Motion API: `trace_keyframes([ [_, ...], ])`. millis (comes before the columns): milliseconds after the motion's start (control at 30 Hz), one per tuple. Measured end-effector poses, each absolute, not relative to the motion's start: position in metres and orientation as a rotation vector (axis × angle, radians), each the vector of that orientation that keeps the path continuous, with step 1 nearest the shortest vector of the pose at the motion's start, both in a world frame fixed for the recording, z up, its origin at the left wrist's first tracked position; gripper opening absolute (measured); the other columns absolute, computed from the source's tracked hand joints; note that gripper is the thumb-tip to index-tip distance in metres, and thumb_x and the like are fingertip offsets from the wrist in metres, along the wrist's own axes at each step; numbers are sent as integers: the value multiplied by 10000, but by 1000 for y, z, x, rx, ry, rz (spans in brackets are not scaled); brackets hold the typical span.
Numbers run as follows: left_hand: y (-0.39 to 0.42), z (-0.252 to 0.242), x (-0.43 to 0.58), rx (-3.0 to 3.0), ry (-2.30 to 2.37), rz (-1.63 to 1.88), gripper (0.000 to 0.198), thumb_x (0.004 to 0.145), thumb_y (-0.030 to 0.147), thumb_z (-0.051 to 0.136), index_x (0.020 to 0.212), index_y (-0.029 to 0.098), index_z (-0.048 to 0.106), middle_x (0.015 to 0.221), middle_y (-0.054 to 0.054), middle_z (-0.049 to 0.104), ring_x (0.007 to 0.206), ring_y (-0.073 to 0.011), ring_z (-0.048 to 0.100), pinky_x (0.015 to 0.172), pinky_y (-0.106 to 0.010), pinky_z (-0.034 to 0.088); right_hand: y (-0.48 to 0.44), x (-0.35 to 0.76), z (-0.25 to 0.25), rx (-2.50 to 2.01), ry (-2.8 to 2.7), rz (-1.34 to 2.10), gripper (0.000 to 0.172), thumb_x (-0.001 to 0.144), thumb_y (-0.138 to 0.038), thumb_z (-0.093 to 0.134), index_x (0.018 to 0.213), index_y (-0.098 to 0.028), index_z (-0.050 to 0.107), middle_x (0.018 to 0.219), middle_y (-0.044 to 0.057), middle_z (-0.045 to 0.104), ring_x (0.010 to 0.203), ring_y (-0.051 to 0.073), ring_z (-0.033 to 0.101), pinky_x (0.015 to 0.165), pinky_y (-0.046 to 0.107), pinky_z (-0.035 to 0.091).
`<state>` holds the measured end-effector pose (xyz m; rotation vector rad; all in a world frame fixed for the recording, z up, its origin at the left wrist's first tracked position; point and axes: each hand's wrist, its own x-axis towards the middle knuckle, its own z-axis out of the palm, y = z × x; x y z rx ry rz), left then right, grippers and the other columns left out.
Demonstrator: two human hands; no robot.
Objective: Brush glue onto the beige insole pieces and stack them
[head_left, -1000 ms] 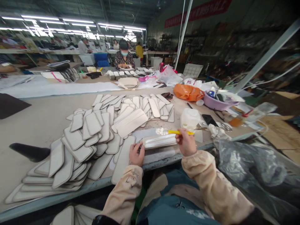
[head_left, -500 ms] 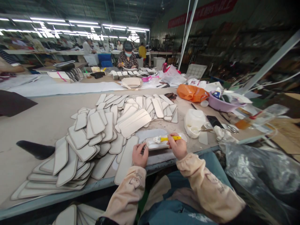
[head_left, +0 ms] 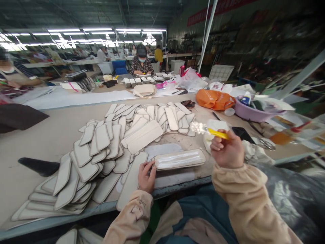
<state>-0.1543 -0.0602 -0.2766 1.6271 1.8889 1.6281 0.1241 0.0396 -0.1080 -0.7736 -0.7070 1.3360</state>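
In my right hand (head_left: 227, 149) is a paintbrush with a yellow handle (head_left: 218, 133). White, wet-looking paste clumps on its bristles (head_left: 199, 127), which point left, raised above the table. At the left end of a small stack of long, rounded pale panels (head_left: 180, 160), my left hand (head_left: 146, 177) grips the edge with bent fingers. White streaks run lengthwise along the top panel. Partly hidden behind my right hand stands a white plastic container (head_left: 215, 124). A big heap of similar dark-edged panels (head_left: 103, 137) spreads to the left and behind the stack.
A black curved object (head_left: 38, 166) lies left of the heap. Toward the right are an orange bag (head_left: 214, 99), a purple basin (head_left: 254, 113) full of items, scissors (head_left: 266, 143) and crumpled plastic. Across the table a co-worker (head_left: 141, 64) sits with more panels.
My right hand has lifted the brush off the top panel and moved right and up, toward the white container. The left hand stays at the stack's end. The view has shifted slightly.
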Motion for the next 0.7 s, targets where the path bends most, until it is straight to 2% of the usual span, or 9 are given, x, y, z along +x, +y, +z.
trace_keyframes([
  [100,-64,-275,-153,1588,1870,1685,260,866,363,580,1026,209,715,999,-77,588,957,-193,608,855,-335,531,60,135,-100,-551,-659,1497,202,775,-425,595,764,-230,543,578,-57,368,417,43,280,386,163,203],
  [233,-74,-269,-150,1413,1877,1808,279,862,409,583,1019,210,700,1043,-91,602,1002,-211,615,883,-355,529,70,147,-121,-407,-585,1570,246,792,-450,648,744,-234,541,611,-57,280,418,46,210,357,199,151],
  [367,-74,-242,-155,1122,1778,1932,312,910,423,505,1074,205,656,930,-71,660,836,-186,667,801,-362,560,74,157,-150,-457,-395,1597,236,778,-350,667,657,-223,510,608,-51,249,416,30,185,334,235,138],
  [433,-64,-220,-166,1253,1827,1848,303,911,417,505,1051,202,668,893,-63,675,827,-187,664,796,-363,555,76,162,-154,-492,-365,1610,229,743,-313,680,640,-216,500,612,-50,245,418,27,212,324,223,158],
  [533,-37,-195,-195,1797,2126,1426,240,826,387,640,963,204,713,980,-84,671,941,-220,632,871,-378,517,78,171,-146,-551,-357,1595,170,693,-270,696,721,-191,549,625,-45,291,447,29,281,343,153,247],
  [600,-13,-191,-216,2098,2335,1032,289,772,359,698,1014,201,710,1065,-106,648,1030,-261,591,932,-419,481,79,177,-139,-567,-339,1566,168,674,-242,690,748,-174,556,626,-40,329,461,29,303,367,125,292],
  [700,18,-199,-238,2363,2466,395,433,733,354,730,1124,180,663,1156,-131,610,1089,-300,545,935,-435,468,81,186,-135,-569,-291,1534,131,672,-208,661,727,-166,550,602,-38,351,452,28,300,379,114,300],
])
